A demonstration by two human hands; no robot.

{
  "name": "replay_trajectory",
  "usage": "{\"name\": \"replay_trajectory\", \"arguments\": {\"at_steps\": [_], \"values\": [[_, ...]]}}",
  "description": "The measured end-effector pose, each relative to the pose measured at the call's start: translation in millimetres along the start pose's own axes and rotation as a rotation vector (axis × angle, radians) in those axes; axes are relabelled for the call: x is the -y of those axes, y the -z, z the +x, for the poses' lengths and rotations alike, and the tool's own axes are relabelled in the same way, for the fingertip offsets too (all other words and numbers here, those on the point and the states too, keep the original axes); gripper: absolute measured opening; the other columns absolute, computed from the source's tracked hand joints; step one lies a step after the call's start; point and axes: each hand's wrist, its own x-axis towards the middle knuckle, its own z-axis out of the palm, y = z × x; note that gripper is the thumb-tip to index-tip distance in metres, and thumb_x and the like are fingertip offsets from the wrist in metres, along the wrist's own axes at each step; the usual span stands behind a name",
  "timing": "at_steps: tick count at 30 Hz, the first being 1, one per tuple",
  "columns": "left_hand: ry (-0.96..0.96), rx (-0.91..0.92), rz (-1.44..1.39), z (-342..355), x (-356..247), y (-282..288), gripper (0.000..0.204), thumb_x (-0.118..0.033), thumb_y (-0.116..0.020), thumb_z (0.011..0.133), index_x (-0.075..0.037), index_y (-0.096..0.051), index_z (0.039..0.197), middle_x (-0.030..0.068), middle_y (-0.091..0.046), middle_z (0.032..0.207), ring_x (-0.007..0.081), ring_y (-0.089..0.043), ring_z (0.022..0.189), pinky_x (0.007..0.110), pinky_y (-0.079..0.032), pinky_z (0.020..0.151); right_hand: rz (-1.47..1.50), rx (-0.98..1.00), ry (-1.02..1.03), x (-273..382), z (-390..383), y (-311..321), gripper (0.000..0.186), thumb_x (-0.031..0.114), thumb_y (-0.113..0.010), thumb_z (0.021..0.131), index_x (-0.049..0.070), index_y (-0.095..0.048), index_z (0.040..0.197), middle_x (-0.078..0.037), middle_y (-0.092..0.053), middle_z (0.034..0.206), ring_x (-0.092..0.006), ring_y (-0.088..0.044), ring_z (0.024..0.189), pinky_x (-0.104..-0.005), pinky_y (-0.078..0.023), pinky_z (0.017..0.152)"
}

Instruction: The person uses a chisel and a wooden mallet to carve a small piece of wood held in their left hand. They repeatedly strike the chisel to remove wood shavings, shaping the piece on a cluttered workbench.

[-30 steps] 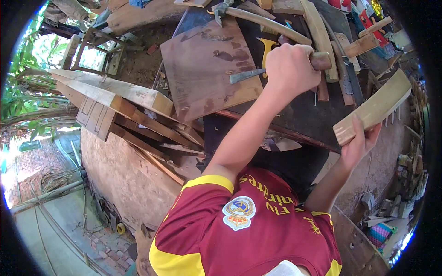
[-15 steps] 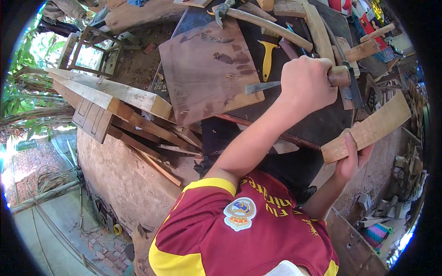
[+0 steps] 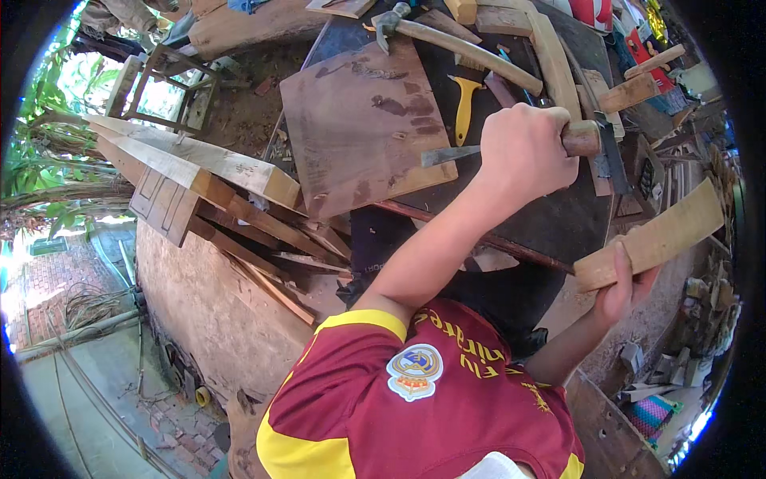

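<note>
My left hand [image 3: 523, 152] is closed in a fist round a chisel [image 3: 451, 155]. Its flat metal blade points left, over the edge of a brown wooden board [image 3: 359, 136], and the thick wooden handle end sticks out on the right of the fist. Lower right, my right hand [image 3: 622, 289] grips a slightly curved, pale wooden piece [image 3: 658, 231] near its lower left end, fingers on its face. The piece is held up, tilted toward the upper right, apart from the chisel. Beyond my left fist lie a claw hammer [image 3: 471, 52] and a yellow-handled brush [image 3: 465, 112].
A dark worktable [image 3: 550, 211] lies under my left hand. Wood blocks [image 3: 630, 94] and a long pale strip [image 3: 556, 68] are on its far right. Stacked timber [image 3: 231, 180] juts out at the left, and offcuts [image 3: 686, 363] are heaped at the lower right.
My right hand has moved a little to the right and down with the wooden piece. My left fist and the chisel have shifted slightly left.
</note>
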Motion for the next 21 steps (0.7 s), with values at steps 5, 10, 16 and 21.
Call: {"name": "replay_trajectory", "arguments": {"at_steps": [5, 10, 16, 21], "values": [[0.016, -0.024, 0.027, -1.9, -0.9, 0.7, 0.016, -0.023, -0.068, 0.058, -0.012, -0.065, 0.068, 0.0128, -0.058, 0.057, 0.0332, -0.061, 0.059, 0.039, -0.05, 0.055, 0.131, -0.49, -0.153, 30.9, 27.1, -22.2, 0.059, 0.005, -0.073, 0.073, 0.003, -0.044, 0.125, -0.012, -0.055, 0.114, -0.0238, -0.057, 0.097, -0.037, -0.05, 0.083], [0.022, 0.003, 0.044, 2.1, 2.1, 0.1, 0.017, -0.024, -0.068, 0.058, -0.012, -0.066, 0.069, 0.0122, -0.06, 0.059, 0.0324, -0.062, 0.06, 0.04, -0.05, 0.056, -0.652, 0.297, 0.263, 4.0, 11.9, -27.8, 0.063, 0.012, -0.076, 0.071, -0.003, -0.046, 0.124, -0.017, -0.056, 0.114, -0.026, -0.056, 0.102, -0.0367, -0.046, 0.087], [0.046, 0.058, 0.048, -2.8, 2.5, -2.7, 0.017, -0.025, -0.068, 0.057, -0.012, -0.067, 0.069, 0.0128, -0.061, 0.06, 0.0324, -0.062, 0.062, 0.04, -0.051, 0.058, -0.157, -0.069, -0.082, 23.3, 10.7, -50.1, 0.064, 0.006, -0.076, 0.071, -0.006, -0.044, 0.125, -0.014, -0.055, 0.114, -0.0217, -0.056, 0.101, -0.0334, -0.045, 0.089], [0.04, 0.132, 0.079, -3.4, 4.1, -4.3, 0.017, -0.024, -0.068, 0.057, -0.012, -0.066, 0.068, 0.0139, -0.06, 0.059, 0.033, -0.063, 0.061, 0.041, -0.051, 0.057, -0.67, 0.386, 0.173, 27.3, -5.4, -47.7, 0.057, -0.002, -0.072, 0.071, -0.002, -0.047, 0.123, -0.013, -0.058, 0.112, -0.0197, -0.056, 0.101, -0.0338, -0.045, 0.088]]}}
